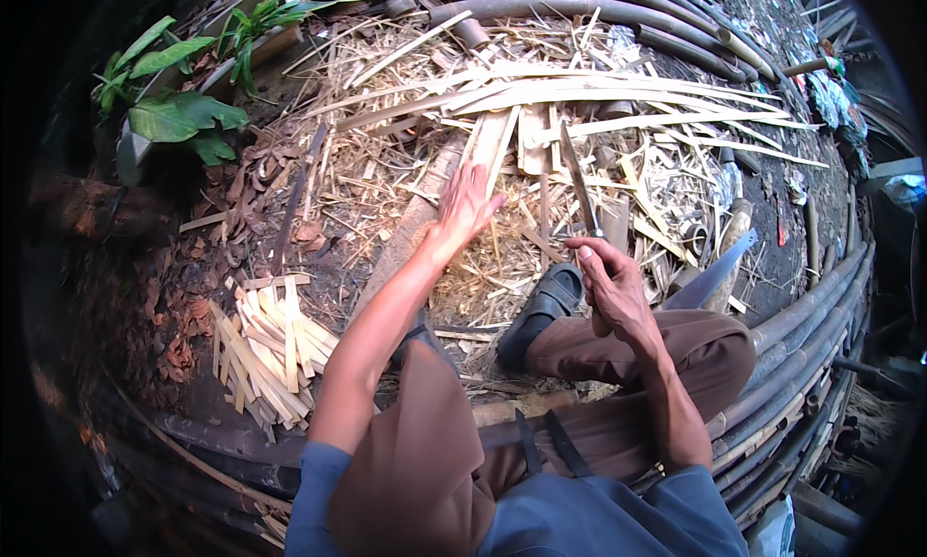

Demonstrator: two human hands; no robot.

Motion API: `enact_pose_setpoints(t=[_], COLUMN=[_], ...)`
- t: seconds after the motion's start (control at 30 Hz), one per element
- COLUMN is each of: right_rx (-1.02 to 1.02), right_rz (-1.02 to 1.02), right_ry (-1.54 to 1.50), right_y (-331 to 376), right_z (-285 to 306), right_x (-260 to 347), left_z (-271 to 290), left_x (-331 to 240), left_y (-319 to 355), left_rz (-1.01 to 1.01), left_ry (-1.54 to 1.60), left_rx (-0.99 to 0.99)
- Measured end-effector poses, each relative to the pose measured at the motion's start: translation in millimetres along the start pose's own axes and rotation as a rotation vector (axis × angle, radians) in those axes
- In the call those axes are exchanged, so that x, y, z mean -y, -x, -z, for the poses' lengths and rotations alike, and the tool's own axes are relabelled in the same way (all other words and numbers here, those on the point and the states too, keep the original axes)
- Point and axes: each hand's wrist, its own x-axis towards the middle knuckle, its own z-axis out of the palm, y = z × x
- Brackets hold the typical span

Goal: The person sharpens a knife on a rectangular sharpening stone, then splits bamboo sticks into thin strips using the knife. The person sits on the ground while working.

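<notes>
Item, left of my left hand (pixel 466 202): heap of short bamboo slats (pixel 266 349). Left hand, fingers spread flat on a split bamboo piece (pixel 491 144). Right hand (pixel 608 282) clenched round a long knife (pixel 577 182); I judge the blade, standing near that palm, could nick it.

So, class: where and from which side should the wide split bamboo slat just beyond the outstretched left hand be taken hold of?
Grip the bamboo slat at its near end, coming from below where the left hand already reaches. That end points toward the person and lies on top; the far end runs under the long strips.
</notes>
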Motion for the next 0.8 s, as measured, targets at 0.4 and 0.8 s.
enact_pose_setpoints(t=[0.4,0.8], right_rx=[-0.195,0.058], right_rz=[0.107,0.232], right_ry=[0.065,0.125], right_y=[-6,14], right_z=[14,-81], right_x=[-20,-2], left_z=[45,66], left_x=[1,37], left_y=[84,131], left_rz=[0.301,0.372], left_ry=[1.501,0.831], left_rx=[0.091,-0.561])
